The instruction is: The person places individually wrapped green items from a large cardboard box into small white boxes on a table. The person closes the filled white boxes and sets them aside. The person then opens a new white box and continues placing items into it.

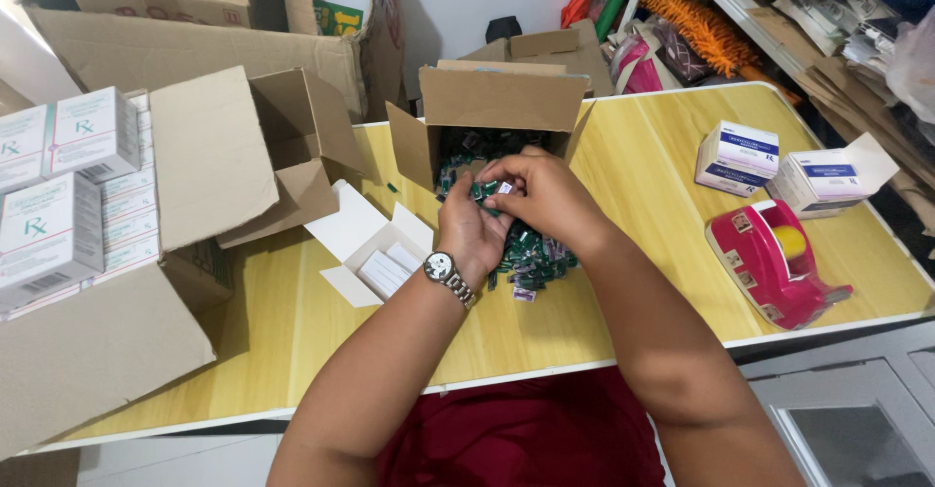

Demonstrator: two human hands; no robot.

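Yellow wood-grain tabletop (623, 282) with a white edge, cluttered storeroom behind it: flattened cardboard, shelving, an orange duster upper right.

Around the grip, as I see it on the head feed:
- Just beyond the hands, a small brown carton (492, 107) stands open with flaps up, partly filled with the same small dark green packets.
- Left of the grip, an open white box (375, 253) lies on the table with white inserts inside; a loose green piece sits further back beside it.
- Far left, a large open carton (146, 253) holds stacked white medicine boxes (68, 185).
- Right of the grip, well apart, a red tape dispenser (774, 263) and two white boxes (740, 156) with blue labels, one with its flap open.
- Nothing stands between the hands and the pile; the wrists cross over the front edge of the table.

Object in hand: a pile of small green packets (531, 258), dark green with glints of foil and a few pale purple tabs, heaped on the table directly under and just toward me from the grip, spilling out of the small carton.

Grip: left hand (472, 229), wristwatch (448, 278) on the wrist, is cupped palm-up with several packets in it. Right hand (545, 190) lies over it, fingertips pinched together on packets at the left palm. Both hands are closed on packets, touching each other.
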